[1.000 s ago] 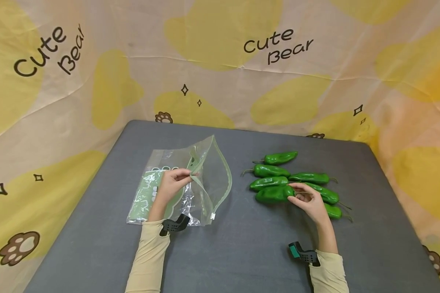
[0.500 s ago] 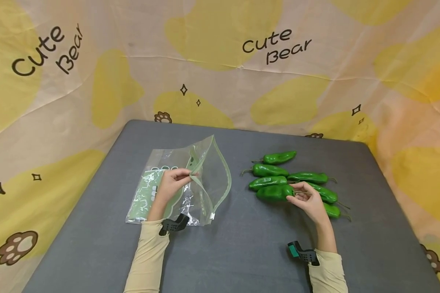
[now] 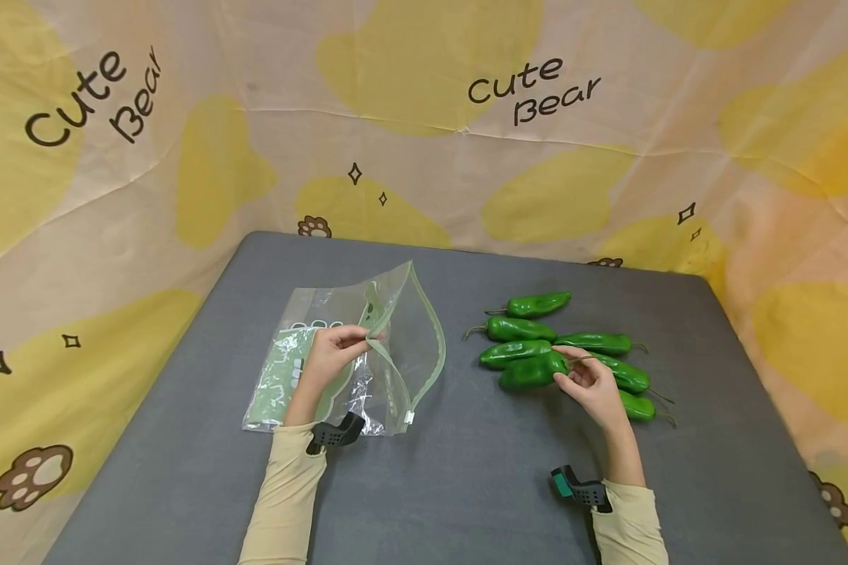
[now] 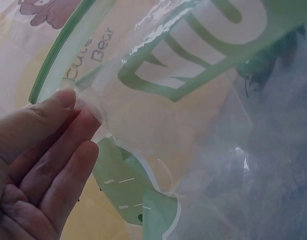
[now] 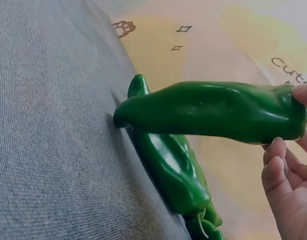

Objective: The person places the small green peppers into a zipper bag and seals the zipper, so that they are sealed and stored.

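My left hand (image 3: pixel 332 357) pinches the mouth edge of a clear zipper bag (image 3: pixel 424 345) with green print, lying at the left of the table. Its mouth gapes toward the right, and the white slider (image 3: pixel 410 417) sits at the near corner. In the left wrist view, thumb and fingers nip the film just below the green zip strip (image 4: pixel 58 50). My right hand (image 3: pixel 593 388) grips a green pepper (image 3: pixel 530 371) by its stem end. The right wrist view shows that pepper (image 5: pixel 208 112) tilted, its tip low near the cloth and its stem end raised.
More green peppers lie around the right hand: one at the back (image 3: pixel 540 304), one below it (image 3: pixel 521 328), another beside the held one (image 3: pixel 514 353), and several to the right (image 3: pixel 597 342). Patterned cloth (image 3: pixel 424 125) rises behind the grey table (image 3: pixel 452 486).
The right hand has lifted the stem end of the gripped pepper, tilting it, and shifted slightly. The left hand and the bag have stayed in place.
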The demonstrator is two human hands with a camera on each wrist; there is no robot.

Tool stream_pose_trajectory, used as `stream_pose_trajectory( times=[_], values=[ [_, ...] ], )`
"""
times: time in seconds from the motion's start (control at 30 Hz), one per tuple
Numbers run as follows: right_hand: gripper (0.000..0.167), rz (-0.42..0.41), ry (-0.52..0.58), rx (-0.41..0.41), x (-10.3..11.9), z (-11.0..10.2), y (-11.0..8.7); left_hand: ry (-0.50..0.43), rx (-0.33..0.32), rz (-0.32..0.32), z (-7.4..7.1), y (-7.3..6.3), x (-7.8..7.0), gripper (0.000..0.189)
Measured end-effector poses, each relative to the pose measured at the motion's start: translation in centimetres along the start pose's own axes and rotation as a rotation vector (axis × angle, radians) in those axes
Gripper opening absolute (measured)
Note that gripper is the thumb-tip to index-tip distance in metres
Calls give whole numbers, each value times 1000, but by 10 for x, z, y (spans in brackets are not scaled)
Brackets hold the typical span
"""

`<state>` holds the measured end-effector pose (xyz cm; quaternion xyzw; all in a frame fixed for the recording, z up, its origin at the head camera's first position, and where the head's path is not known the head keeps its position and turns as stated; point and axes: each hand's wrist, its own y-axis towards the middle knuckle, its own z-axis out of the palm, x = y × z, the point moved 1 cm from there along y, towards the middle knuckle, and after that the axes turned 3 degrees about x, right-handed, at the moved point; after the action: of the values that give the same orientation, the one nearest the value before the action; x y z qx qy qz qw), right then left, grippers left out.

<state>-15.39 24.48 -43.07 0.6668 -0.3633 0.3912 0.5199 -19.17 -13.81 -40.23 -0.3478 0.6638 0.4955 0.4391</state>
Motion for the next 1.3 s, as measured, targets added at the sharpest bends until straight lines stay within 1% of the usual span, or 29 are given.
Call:
stream_pose_trajectory(
  times=[0.13, 0.27, 0.37, 0.5, 0.67, 0.77, 0.87, 0.97, 1.1, 1.17, 1.3],
  values=[
    [36, -20, -69, 3, 8, 3, 2, -2, -1, -5, 0, 0, 2, 8],
    [41, 12, -138, -20, 19, 6, 5, -38, -13, 11, -3, 0, 12, 8],
    [40, 34, -138, -57, 20, 8, 5, -63, -21, 14, -5, 0, 22, 7],
    [35, 3, -132, -96, 20, 9, 5, -75, -19, 28, -6, 0, 28, 9],
    [36, -91, -141, -104, 20, 10, 6, -72, -20, 12, -6, 0, 26, 8],
    [34, -129, -138, -106, 20, 11, 8, -65, -25, 1, -5, 1, 23, 8],
    [29, -141, -141, -112, 19, 12, 9, -61, -24, -1, -5, 2, 23, 8],
    [26, -134, -153, -121, 19, 12, 10, -57, -22, -7, -5, 2, 25, 8],
    [28, -144, -168, -127, 19, 12, 10, -66, -20, -6, -5, 1, 27, 9],
    [29, -166, -172, -127, 19, 12, 10, -71, -19, -1, -6, 1, 27, 9],
    [28, -194, -151, -143, 20, 11, 10, -72, -13, 7, -5, 2, 25, 8]
  ],
)
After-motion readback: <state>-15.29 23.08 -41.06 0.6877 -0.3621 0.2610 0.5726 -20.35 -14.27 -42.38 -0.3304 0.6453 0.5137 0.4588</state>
